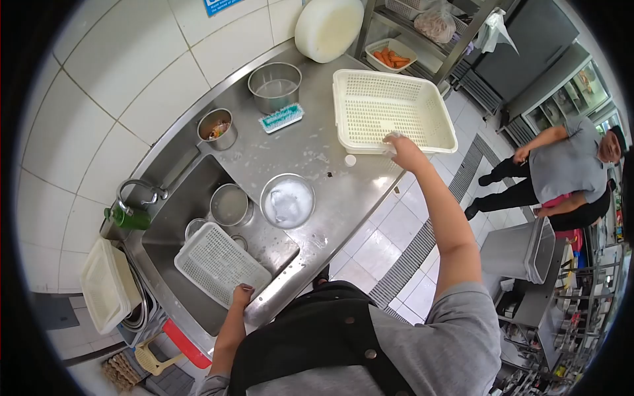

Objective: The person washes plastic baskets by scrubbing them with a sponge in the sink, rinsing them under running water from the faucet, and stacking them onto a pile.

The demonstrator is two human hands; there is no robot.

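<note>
My left hand point(243, 295) is closed on the lower right corner of a white perforated basket point(221, 263), which lies tilted in the steel sink point(155, 254). Out to the right, my right hand point(401, 149) is closed on the near rim of a large cream basket point(389, 115) on the steel counter point(330, 198). Between the two baskets stands a metal bowl point(288, 201) with white suds. Another metal pot point(230, 204) sits in the sink beside the white basket. Near my right hand is a small white cap point(350, 160).
A brush point(281, 118), a steel pot point(275, 86) and a pot with scraps point(216, 129) stand along the back. The faucet point(142, 191) is at the sink's left. Two people point(571, 162) stand on the right, near a grey bin point(515, 251).
</note>
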